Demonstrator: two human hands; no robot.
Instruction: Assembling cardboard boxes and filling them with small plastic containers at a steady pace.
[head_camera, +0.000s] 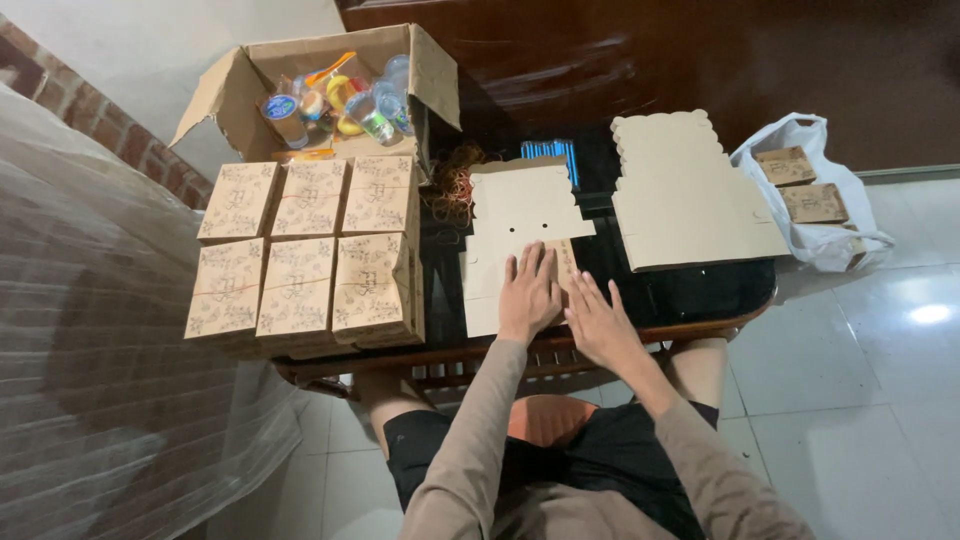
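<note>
Right now your left hand (529, 293) and right hand (601, 322) lie flat, fingers spread, gripping nothing, pressing the box blank (517, 245) at the table's (700, 295) near edge. Its long axis runs away from you toward the far edge. Your left hand sits farther up it; folded boxes (305, 255) fill the left end.

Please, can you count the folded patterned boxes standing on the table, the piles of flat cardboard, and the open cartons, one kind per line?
Folded patterned boxes: 6
Piles of flat cardboard, one under both hands, one to the right: 2
Open carton with small items: 1
Total: 9
</note>
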